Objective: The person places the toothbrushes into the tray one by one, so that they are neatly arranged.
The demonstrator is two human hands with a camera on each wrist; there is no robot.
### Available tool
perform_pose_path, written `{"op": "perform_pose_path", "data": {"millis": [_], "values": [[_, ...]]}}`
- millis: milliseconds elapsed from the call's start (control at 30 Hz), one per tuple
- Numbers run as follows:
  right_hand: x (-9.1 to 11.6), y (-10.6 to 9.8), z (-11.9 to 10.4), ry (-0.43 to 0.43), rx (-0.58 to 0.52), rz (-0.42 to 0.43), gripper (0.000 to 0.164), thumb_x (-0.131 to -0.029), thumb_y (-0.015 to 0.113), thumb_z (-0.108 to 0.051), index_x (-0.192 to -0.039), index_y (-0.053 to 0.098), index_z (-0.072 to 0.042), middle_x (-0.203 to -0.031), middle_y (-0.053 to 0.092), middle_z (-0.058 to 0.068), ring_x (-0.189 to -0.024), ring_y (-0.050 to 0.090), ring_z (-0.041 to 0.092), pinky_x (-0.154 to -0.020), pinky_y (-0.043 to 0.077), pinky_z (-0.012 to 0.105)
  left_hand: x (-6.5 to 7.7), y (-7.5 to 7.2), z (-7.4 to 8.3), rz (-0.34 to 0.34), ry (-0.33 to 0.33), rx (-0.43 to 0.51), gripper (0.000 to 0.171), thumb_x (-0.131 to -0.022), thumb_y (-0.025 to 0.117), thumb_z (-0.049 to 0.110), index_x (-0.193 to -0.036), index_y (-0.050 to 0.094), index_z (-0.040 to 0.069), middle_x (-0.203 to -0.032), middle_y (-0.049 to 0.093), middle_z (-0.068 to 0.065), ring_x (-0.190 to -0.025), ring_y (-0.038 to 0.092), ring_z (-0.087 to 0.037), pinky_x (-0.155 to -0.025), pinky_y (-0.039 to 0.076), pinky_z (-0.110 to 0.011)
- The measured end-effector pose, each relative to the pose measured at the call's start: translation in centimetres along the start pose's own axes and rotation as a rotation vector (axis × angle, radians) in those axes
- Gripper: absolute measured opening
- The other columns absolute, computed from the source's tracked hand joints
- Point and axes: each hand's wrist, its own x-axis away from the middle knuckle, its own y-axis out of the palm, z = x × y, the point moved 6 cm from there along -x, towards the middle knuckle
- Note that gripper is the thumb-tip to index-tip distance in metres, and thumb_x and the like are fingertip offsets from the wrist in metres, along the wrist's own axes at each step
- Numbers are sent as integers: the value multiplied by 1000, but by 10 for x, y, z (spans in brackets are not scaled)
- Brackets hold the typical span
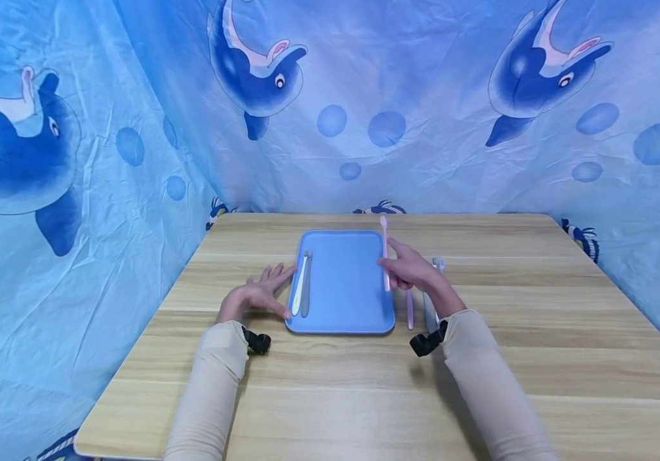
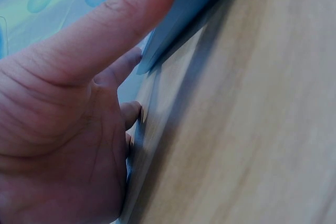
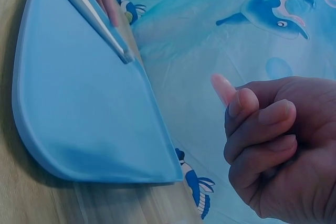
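Observation:
A blue tray lies on the table. On its left side a white toothbrush and a grey toothbrush lie side by side. My left hand has its fingers spread at the tray's left edge; in the left wrist view the thumb is against the tray's side. With thumb and fingers my right hand pinches a pink toothbrush, head pointing away, above the tray's right edge. In the right wrist view only the pink handle end sticks out past the curled fingers.
Right of the tray, partly under my right hand, lie a pink-purple toothbrush and a few more with blue and white handles. The wooden table ends at a blue dolphin-print curtain behind and at both sides.

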Motion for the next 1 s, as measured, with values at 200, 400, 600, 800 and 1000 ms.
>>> {"op": "perform_pose_path", "data": {"millis": [200, 400, 600, 800, 1000], "values": [[-2, 3, -3, -11, 6, 8, 77, -104, 48, -21, -162, -1, -11, -52, 53, -3, -40, 42, 7, -40, 32, 20, -1, -1, 1, -5, 7, 10, 130, -70, 86, 54, -163, -1, 27, -169, -18, -17, -153, -23, -45, -115, -17, -74], [-5, 8, -7, -22, -2, 4, 76, -104, 48, -20, -163, 0, -14, -52, 53, -2, -40, 43, 9, -40, 31, 21, -1, -1, 0, -7, 21, 10, 133, -68, 86, 56, -163, -1, 25, -168, -19, -19, -152, -24, -47, -114, -20, -74], [-6, 11, -10, -22, -3, 0, 76, -104, 49, -20, -163, 2, -19, -52, 54, -1, -40, 44, 10, -40, 32, 20, -1, 0, -1, -3, 14, 15, 131, -68, 87, 54, -163, 0, 26, -169, -17, -17, -153, -23, -45, -115, -17, -74], [-8, 15, -11, -31, 5, -6, 76, -104, 49, -21, -163, 2, -17, -52, 55, -1, -41, 45, 9, -40, 32, 20, 0, 0, 1, 0, 20, 37, 132, -67, 88, 52, -163, 1, 26, -169, -16, -17, -153, -23, -45, -115, -16, -75], [-10, 19, -14, -33, -9, -3, 75, -104, 50, -21, -163, 5, -19, -52, 54, -2, -39, 44, 8, -40, 31, 21, 0, 0, 1, 1, 18, 40, 133, -66, 89, 53, -163, 1, 26, -169, -16, -17, -153, -23, -45, -114, -16, -76]]}}
